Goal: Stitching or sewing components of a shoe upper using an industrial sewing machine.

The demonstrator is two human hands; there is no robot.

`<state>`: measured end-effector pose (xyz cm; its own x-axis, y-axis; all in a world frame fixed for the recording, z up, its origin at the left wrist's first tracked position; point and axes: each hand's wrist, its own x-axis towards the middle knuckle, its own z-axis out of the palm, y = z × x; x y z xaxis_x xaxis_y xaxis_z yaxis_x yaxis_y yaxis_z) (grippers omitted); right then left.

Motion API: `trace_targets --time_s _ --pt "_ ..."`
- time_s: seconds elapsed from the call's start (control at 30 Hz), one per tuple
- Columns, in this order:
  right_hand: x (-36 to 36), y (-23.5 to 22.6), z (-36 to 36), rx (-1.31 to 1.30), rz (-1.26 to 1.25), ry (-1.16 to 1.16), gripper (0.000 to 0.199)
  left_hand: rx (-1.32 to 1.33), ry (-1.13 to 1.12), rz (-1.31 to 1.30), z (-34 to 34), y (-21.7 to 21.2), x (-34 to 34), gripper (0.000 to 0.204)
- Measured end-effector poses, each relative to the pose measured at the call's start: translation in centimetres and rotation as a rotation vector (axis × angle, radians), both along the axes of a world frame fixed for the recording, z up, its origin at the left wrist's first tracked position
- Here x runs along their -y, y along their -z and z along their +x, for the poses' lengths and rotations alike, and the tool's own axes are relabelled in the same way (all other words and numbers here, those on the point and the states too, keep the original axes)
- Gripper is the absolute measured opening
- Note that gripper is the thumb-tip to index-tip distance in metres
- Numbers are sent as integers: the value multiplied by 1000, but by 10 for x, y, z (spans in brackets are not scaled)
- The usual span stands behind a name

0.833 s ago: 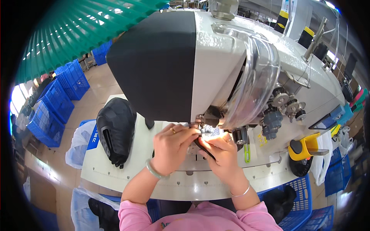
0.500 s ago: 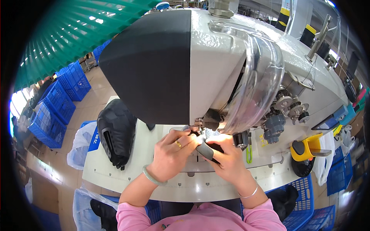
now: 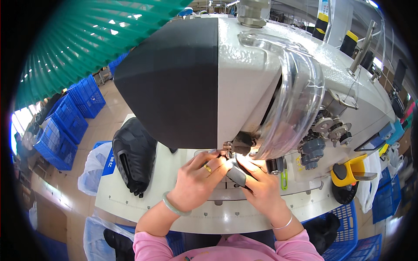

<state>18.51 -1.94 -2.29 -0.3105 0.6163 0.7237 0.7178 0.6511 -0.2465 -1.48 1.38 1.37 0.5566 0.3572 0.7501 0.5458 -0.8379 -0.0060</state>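
A dark grey fabric piece (image 3: 237, 174) with a black edge lies under the needle area of a white and black sewing machine (image 3: 246, 56). My left hand (image 3: 196, 180) pinches its left side, fingertips close to the metal presser foot (image 3: 228, 148). Across from it, my right hand (image 3: 264, 185) grips the right side between thumb and fingers, with part of the piece bent up beside the thumb. Fingers and machine head hide much of the piece, so its full shape cannot be made out. Left of my hands, a black shoe upper (image 3: 136, 156) rests on the white table (image 3: 174, 222).
A green ribbed shade (image 3: 96, 48) hangs at the upper left. Thread tension dials (image 3: 324, 124) stick out at the machine's right. A yellow holder (image 3: 344, 174) and a green-handled tool (image 3: 284, 179) are on the right. Blue crates (image 3: 56, 145) stand on the floor.
The whole view has shifted slightly, with the machine and table lower in the picture. Both hands keep their hold on the fabric piece, almost in the same place at the presser foot.
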Motion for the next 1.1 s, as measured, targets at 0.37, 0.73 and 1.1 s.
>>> trace_targets --time_s 0.37,0.73,1.1 --pt "-6 8 7 29 5 -9 21 -12 -30 11 4 -2 2 32" --pt "-2 -3 -8 -79 -83 25 19 82 -11 41 5 1 -2 27" --pt "-13 -12 5 -102 -99 -151 27 221 -51 -3 12 6 -10 20"
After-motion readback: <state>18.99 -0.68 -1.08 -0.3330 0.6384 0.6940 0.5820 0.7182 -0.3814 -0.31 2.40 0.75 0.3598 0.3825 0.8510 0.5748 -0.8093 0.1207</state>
